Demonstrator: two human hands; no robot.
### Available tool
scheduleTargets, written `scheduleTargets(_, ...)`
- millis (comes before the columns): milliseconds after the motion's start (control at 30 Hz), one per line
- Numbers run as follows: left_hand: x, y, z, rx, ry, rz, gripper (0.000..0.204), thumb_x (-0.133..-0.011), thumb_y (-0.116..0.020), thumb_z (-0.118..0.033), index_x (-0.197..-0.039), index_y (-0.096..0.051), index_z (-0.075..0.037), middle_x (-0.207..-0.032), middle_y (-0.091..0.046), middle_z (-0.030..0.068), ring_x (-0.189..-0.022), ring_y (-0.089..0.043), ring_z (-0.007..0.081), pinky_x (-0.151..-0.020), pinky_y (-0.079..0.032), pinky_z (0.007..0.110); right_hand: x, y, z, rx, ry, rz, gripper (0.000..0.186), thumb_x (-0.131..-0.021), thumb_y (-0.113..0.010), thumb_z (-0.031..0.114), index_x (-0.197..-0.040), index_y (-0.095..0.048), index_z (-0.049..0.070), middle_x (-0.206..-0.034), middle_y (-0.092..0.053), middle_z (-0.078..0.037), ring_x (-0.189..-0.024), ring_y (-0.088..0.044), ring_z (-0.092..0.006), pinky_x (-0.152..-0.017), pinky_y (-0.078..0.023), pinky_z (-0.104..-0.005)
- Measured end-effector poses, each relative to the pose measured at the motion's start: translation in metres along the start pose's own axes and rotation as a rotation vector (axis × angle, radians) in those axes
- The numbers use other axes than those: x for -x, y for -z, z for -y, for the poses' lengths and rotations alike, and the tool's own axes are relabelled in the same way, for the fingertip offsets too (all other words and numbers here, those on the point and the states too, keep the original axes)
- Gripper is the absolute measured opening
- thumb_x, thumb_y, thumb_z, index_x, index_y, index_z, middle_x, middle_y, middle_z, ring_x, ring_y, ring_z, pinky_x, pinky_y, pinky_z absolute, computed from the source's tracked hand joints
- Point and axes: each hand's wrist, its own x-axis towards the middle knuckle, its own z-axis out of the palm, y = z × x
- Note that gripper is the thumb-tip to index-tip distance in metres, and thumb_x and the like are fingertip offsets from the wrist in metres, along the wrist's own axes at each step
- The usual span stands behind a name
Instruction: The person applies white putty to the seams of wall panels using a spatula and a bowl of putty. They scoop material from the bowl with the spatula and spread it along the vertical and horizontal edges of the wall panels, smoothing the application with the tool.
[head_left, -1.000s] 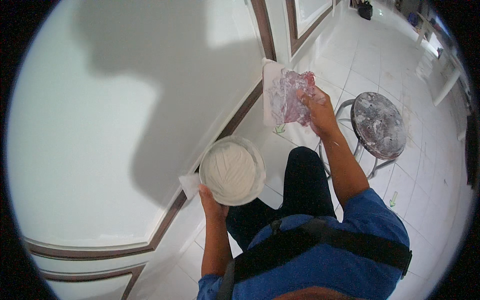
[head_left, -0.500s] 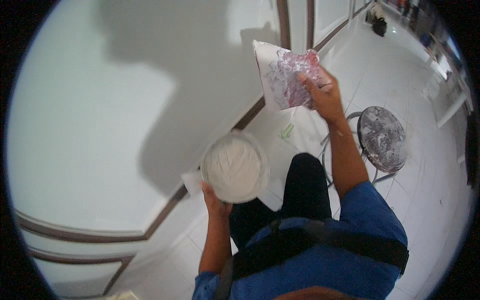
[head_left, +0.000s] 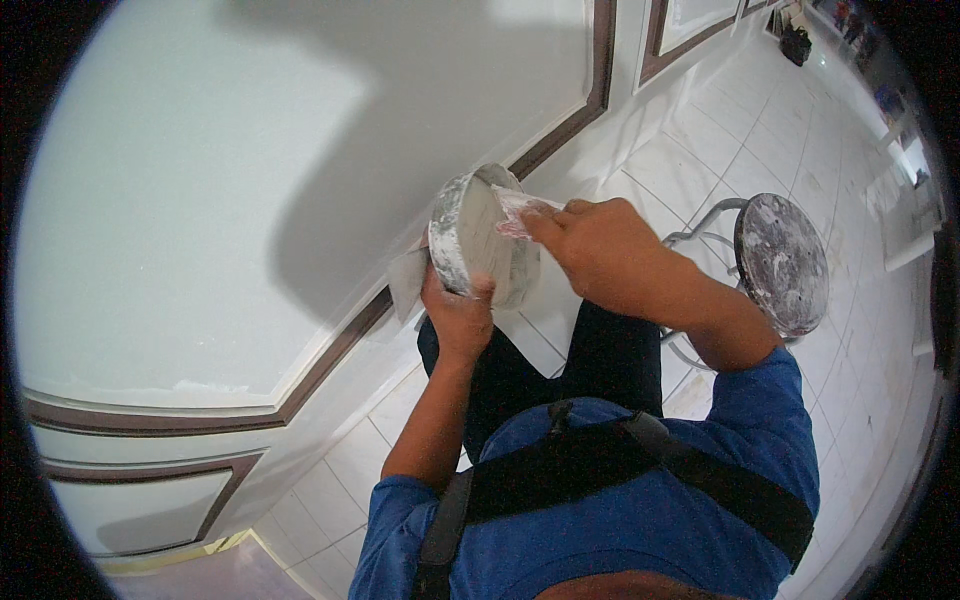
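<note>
My left hand (head_left: 460,312) grips a round tub (head_left: 449,240) by its lower edge, with the tub tilted so its opening faces right. Pale putty (head_left: 484,240) fills the inside, and white smears coat the outer wall. A grey flat piece (head_left: 406,282), perhaps a pad or cloth, shows beside the left fingers; whether they hold it I cannot tell. In my right hand (head_left: 612,252) is a putty-smeared, reddish flat putty spreader (head_left: 517,212). Its blade is at the tub's mouth, by the putty, and partly hidden by the tub and fingers.
A white wall panel (head_left: 180,220) with brown trim (head_left: 340,330) stands to my left. At my right is a round stool (head_left: 782,264) spattered with white. White tiles (head_left: 705,140) cover the floor. A dark bag-like item (head_left: 795,45) lies far off. Yellow tape (head_left: 230,541) edges a sheet at lower left.
My right hand has come down and left, bringing the spreader from beside the wall to the tub. My left hand has raised the tub and tipped it toward the right.
</note>
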Motion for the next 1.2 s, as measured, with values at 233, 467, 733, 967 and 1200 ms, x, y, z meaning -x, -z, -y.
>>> scheduleTargets(233,0.002,-0.024,-0.002,0.091,-0.208,-0.077,0.107,-0.067,-0.07,-0.073,-0.132,-0.042,0.007,-0.134,-0.043,0.0189,-0.123,-0.045,0.0278,-0.105,-0.034,0.04,-0.019,-0.021,0.017,0.026,0.003,-0.038,0.034,-0.076,-0.063,0.014,-0.102,-0.058,-0.008,-0.095,-0.066,-0.024,-0.086,-0.067,-0.0342,-0.065,-0.054,-0.0422)
scheduleTargets(467,0.0,-0.02,-0.004,-0.05,-0.316,-0.039,0.112,-0.063,-0.067,-0.077,-0.133,-0.041,0.006,-0.137,-0.04,0.0196,-0.128,-0.041,0.0311,-0.107,-0.032,0.044,-0.025,-0.015,0.016,-0.231,-0.014,0.115,0.033,-0.071,-0.073,0.023,-0.091,-0.065,-0.002,-0.081,-0.068,-0.022,-0.08,-0.068,-0.0357,-0.068,-0.054,-0.0435)
scheduleTargets(733,-0.007,-0.022,-0.002,-0.016,-0.386,-0.004,0.11,-0.063,-0.07,-0.074,-0.136,-0.04,0.002,-0.139,-0.035,0.0205,-0.13,-0.036,0.0338,-0.107,-0.03,0.047,-0.029,-0.016,-0.004,-0.424,-0.01,0.188,0.029,-0.071,-0.074,0.024,-0.086,-0.068,0.001,-0.081,-0.067,-0.022,-0.078,-0.066,-0.0403,-0.072,-0.054,-0.0454)
scheduleTargets(967,-0.007,-0.017,0.006,-0.106,-0.412,0.01,0.115,-0.062,-0.068,-0.078,-0.138,-0.037,0.003,-0.139,-0.037,0.021,-0.129,-0.038,0.0348,-0.107,-0.031,0.047,-0.03,-0.012,-0.038,-0.768,-0.083,0.338,0.025,-0.077,-0.063,0.013,-0.096,-0.068,-0.002,-0.084,-0.068,-0.022,-0.075,-0.067,-0.0323,-0.072,-0.051,-0.0389)
scheduleTargets(1200,0.004,-0.004,0.018,-0.09,-0.192,-0.146,0.112,-0.066,-0.058,-0.084,-0.128,-0.046,0.008,-0.127,-0.051,0.0186,-0.119,-0.051,0.0303,-0.104,-0.036,0.04,-0.004,-0.027,-0.077,-1.242,-0.239,0.277,0.034,-0.077,-0.069,0.014,-0.106,-0.067,-0.004,-0.09,-0.071,-0.007,-0.076,-0.065,-0.0141,-0.072,-0.052,-0.0292)
